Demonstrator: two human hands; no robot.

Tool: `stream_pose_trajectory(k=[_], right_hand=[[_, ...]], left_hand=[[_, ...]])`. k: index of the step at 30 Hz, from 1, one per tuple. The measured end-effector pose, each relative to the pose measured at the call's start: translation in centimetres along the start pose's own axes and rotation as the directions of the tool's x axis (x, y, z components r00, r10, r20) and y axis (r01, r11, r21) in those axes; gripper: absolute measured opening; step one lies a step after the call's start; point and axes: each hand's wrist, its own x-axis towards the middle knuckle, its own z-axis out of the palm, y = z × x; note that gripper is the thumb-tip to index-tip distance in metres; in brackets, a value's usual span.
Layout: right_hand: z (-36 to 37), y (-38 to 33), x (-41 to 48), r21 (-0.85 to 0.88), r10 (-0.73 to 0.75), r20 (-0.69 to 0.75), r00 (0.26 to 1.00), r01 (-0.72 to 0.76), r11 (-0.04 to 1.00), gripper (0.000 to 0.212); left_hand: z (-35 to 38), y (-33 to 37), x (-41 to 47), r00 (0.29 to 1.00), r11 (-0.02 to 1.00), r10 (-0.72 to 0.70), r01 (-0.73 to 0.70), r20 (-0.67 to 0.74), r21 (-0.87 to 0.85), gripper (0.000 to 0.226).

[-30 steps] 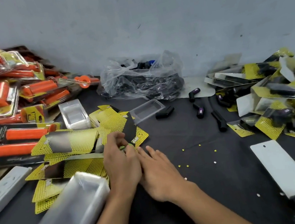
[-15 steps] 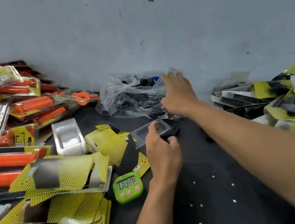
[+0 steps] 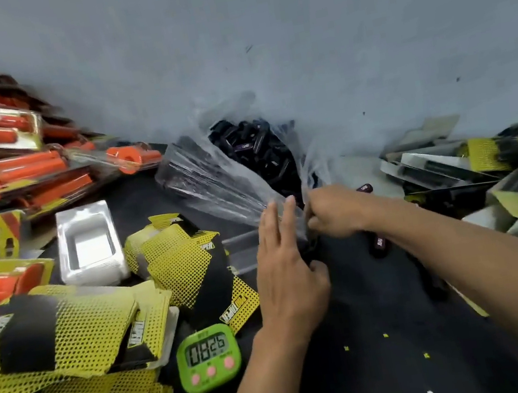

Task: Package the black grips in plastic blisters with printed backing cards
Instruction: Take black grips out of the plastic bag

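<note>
Black grips (image 3: 256,151) (short dark tubes, some with a purple label) lie heaped in a clear bag (image 3: 213,183) at the tabletop's back edge. One loose grip (image 3: 378,242) lies flat just in front of it. Clear plastic blisters (image 3: 88,247) sit nested, hollow side up, left of centre. Yellow-and-black dotted backing cards (image 3: 66,330) spread in overlapping piles toward the left edge.

grips (image 3: 256,148) in bag (image 3: 213,183) — timer (image 3: 209,357) nearer

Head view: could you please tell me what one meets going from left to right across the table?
Orange grip packs → white blister stack → green timer → left hand → right hand, gripping the plastic bag → loose black grip → pile of packaged black grips.
</note>
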Motion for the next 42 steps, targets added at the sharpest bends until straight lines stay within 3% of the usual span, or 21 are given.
stream_pose_trajectory(k=[2,4,6,7,8,9,10,11,12,13,15,16,18,20,23,28,30,32,33,42], right_hand=[[-1.1,-0.7,-2.8,0.058,-0.080,0.089,0.993,0.075,0.996,0.021],[-2.0,-1.3,-5.2,0.070,-0.153,0.269,0.951,0.139,0.988,0.020],[-2.8,-1.3,-6.7,0.126,-0.139,0.443,0.886,0.092,0.988,0.028],[-3.3,-1.0,-6.9,0.158,-0.089,0.443,0.892,0.020,0.987,0.031],[-3.6,-0.6,-6.6,0.180,-0.021,0.325,0.945,-0.040,0.983,0.032],[-4.0,-0.1,-5.8,0.185,0.093,0.091,0.992,-0.109,0.977,0.033],[-4.5,0.2,-4.5,0.176,0.205,-0.214,0.955,-0.169,0.970,0.031],[-4.7,0.0,-3.1,0.175,0.266,-0.431,0.863,-0.209,0.962,0.026],[-4.7,-0.7,-1.8,0.173,0.265,-0.505,0.821,-0.205,0.963,0.027],[-4.6,-1.6,-0.4,0.088,0.202,-0.466,0.862,-0.181,0.979,0.044],[-3.2,-2.7,2.7,-0.177,0.080,-0.173,0.982,-0.111,0.978,0.099],[-2.5,-2.8,4.0,-0.246,0.073,-0.045,0.996,-0.081,0.966,0.121],[-2.2,-1.7,6.2,-0.177,0.156,0.114,0.981,-0.134,0.975,0.145],[-2.6,0.1,7.8,-0.089,0.274,0.175,0.946,-0.263,0.961,0.154],[-2.9,0.6,9.0,-0.159,0.358,0.207,0.911,-0.329,0.931,0.145],[-1.9,-3.2,9.5,-0.309,0.212,0.296,0.931,-0.116,0.944,0.115],[-3.0,-4.2,9.2,-0.324,0.204,0.360,0.911,-0.083,0.942,0.087],[-4.2,-4.7,8.8,-0.344,0.215,0.375,0.902,-0.080,0.936,0.042],[-4.4,-4.9,8.7,-0.362,0.205,0.373,0.905,-0.061,0.930,0.034],[-2.6,-5.1,7.7,-0.330,0.113,0.294,0.949,-0.010,0.944,0.034]], left_hand=[[0.2,-0.4,0.0,0.999,0.995,0.049,-0.050,0.018,0.090,0.105],[0.1,-0.7,0.1,0.997,0.973,0.048,-0.061,0.062,0.223,0.091],[0.0,-0.5,0.1,0.997,0.935,-0.018,-0.011,0.080,0.354,0.066],[-0.1,-0.4,0.0,0.996,0.920,-0.071,0.040,0.063,0.391,0.054],[-0.2,-0.2,-0.1,0.992,0.906,-0.123,0.094,0.042,0.412,0.047],[-0.2,-0.1,-0.2,0.986,0.896,-0.163,0.138,0.025,0.423,0.045],[-0.2,0.0,-0.3,0.981,0.889,-0.192,0.169,0.011,0.426,0.046],[-0.2,0.1,-0.3,0.978,0.882,-0.210,0.188,0.003,0.431,0.049],[-0.2,0.2,-0.3,0.976,0.876,-0.219,0.194,0.005,0.442,0.052],[-0.2,0.2,-0.3,0.975,0.867,-0.220,0.187,0.017,0.461,0.053],[-0.3,0.1,-0.3,0.975,0.850,-0.212,0.148,0.070,0.505,0.050],[-0.4,0.0,-0.4,0.972,0.845,-0.210,0.127,0.106,0.519,0.050],[-0.4,-0.3,-0.4,0.963,0.840,-0.206,0.083,0.173,0.536,0.056],[0.0,-0.5,-0.2,0.953,0.833,-0.204,0.050,0.222,0.551,0.064],[0.5,-0.7,-0.1,0.941,0.832,-0.215,0.037,0.260,0.553,0.072],[0.2,-0.6,-0.1,0.938,0.839,-0.217,0.038,0.270,0.542,0.063],[0.0,-0.5,-0.2,0.941,0.844,-0.217,0.048,0.258,0.535,0.060],[-0.1,-0.4,-0.2,0.942,0.850,-0.214,0.049,0.258,0.525,0.057],[-0.1,-0.5,-0.2,0.941,0.850,-0.215,0.050,0.260,0.525,0.056],[-0.1,-0.4,-0.2,0.939,0.852,-0.218,0.051,0.265,0.520,0.055]])
